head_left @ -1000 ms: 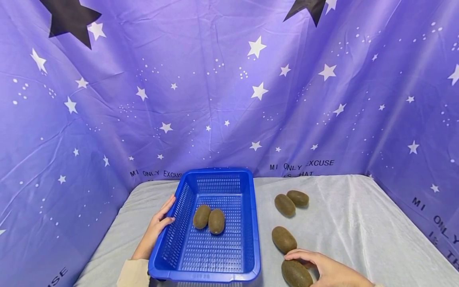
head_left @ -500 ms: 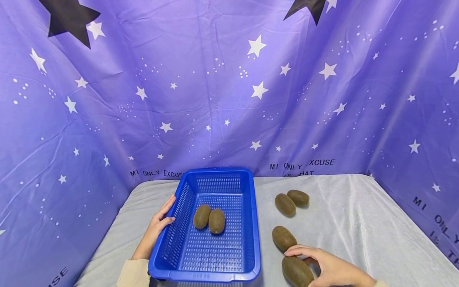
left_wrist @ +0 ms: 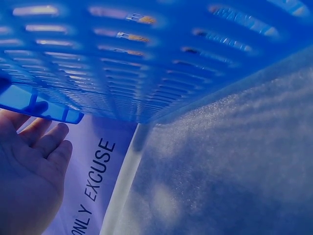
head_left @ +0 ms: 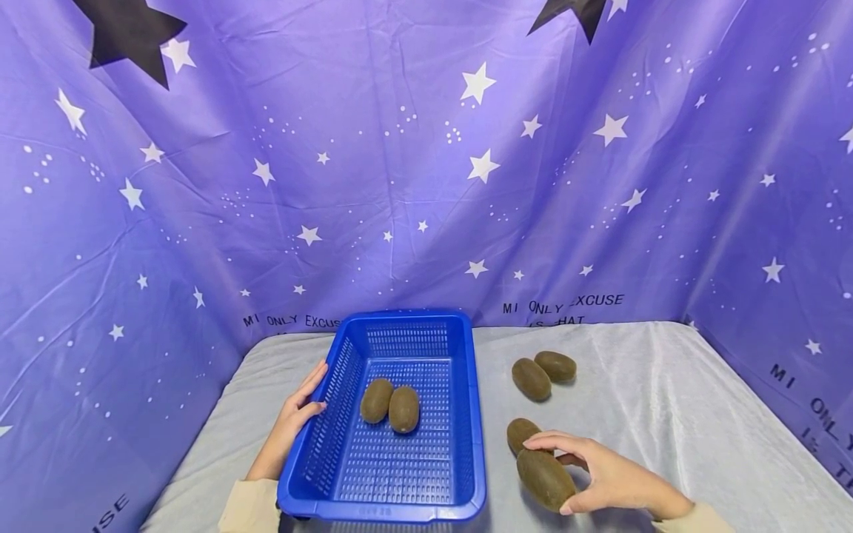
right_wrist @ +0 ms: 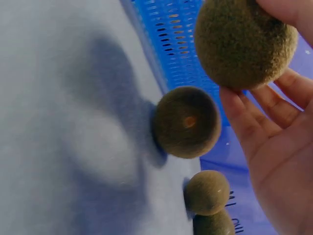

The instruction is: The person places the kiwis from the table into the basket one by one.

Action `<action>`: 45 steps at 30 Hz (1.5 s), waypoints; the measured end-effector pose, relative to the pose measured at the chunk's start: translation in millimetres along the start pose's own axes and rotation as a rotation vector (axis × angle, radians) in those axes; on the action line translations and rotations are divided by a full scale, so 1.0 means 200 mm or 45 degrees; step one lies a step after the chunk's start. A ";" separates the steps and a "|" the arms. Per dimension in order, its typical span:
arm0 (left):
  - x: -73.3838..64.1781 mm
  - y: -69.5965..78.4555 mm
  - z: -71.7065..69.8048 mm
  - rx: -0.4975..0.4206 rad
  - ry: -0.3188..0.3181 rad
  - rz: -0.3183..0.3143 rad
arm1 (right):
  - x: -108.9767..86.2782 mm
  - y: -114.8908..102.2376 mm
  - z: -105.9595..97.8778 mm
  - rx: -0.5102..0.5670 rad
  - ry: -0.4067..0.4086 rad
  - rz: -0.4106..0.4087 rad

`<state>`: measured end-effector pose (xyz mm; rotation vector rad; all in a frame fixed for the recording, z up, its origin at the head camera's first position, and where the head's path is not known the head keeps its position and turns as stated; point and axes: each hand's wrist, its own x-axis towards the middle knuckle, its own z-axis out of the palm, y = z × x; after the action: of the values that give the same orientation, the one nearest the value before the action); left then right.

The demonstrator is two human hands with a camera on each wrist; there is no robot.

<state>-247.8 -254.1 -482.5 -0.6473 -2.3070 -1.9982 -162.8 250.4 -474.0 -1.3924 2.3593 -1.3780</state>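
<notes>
My right hand (head_left: pixel 606 474) pinches a brown fuzzy kiwi (head_left: pixel 545 480) between thumb and fingertips. In the right wrist view this kiwi (right_wrist: pixel 242 46) is held up off the cloth, which bears its shadow. Behind it lies another kiwi (head_left: pixel 523 435), partly covered by my fingers in the head view. My left hand (head_left: pixel 293 422) holds the left rim of a blue plastic basket (head_left: pixel 474 414), thumb at the rim and fingers along the outer side. Two kiwis (head_left: pixel 377 400) lie side by side on the basket floor.
Two more kiwis (head_left: pixel 531 380) touch each other farther back, right of the basket. A pale grey cloth (head_left: pixel 640 400) covers the table. Purple star-printed curtains (head_left: pixel 400 163) enclose the back and both sides.
My right hand has closed on the nearest kiwi and lifted it, shifting slightly away from me so it overlaps the kiwi behind. The left hand and basket stay in place.
</notes>
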 end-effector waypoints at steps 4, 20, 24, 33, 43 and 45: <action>0.00 0.00 0.00 -0.013 -0.011 -0.001 | 0.03 -0.01 -0.03 -0.068 0.066 -0.026; -0.01 0.00 0.01 -0.015 -0.006 0.015 | 0.20 -0.08 -0.06 -0.092 0.323 0.068; -0.01 0.00 0.01 -0.023 -0.004 0.001 | 0.25 -0.09 -0.06 -0.091 0.351 0.120; -0.01 0.01 0.01 -0.010 -0.007 -0.013 | 0.34 -0.08 -0.04 -0.069 0.396 0.194; -0.01 0.00 0.00 -0.024 -0.012 0.020 | 0.47 -0.07 -0.01 -0.014 0.410 0.210; -0.01 0.00 0.00 -0.026 -0.013 0.019 | 0.49 -0.07 0.00 -0.015 0.409 0.209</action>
<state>-246.6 -253.9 -483.2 -0.6751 -2.2833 -2.0199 -211.2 175.8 -429.5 -1.0150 2.6063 -1.6463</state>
